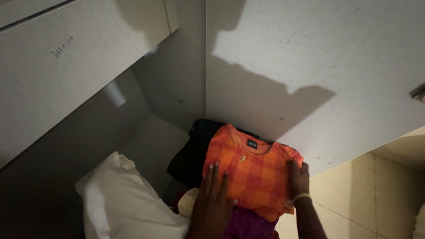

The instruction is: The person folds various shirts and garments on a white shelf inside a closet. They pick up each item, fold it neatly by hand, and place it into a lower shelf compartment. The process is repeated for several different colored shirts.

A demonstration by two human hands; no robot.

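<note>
**Both hands on the orange checked top**

Down in the dim cupboard corner, the folded orange checked top [252,170] lies on a pile of clothes, over a dark garment [192,152] and a purple one [248,225]. The left hand [212,203] lies flat on its near edge, fingers spread open and pressing. The right hand [299,177], a pale bangle [297,198] at the wrist, cups the far side edge, fingers curled around the fabric. A white cloth [121,199] lies bunched to the left, just beside the pile.
</note>
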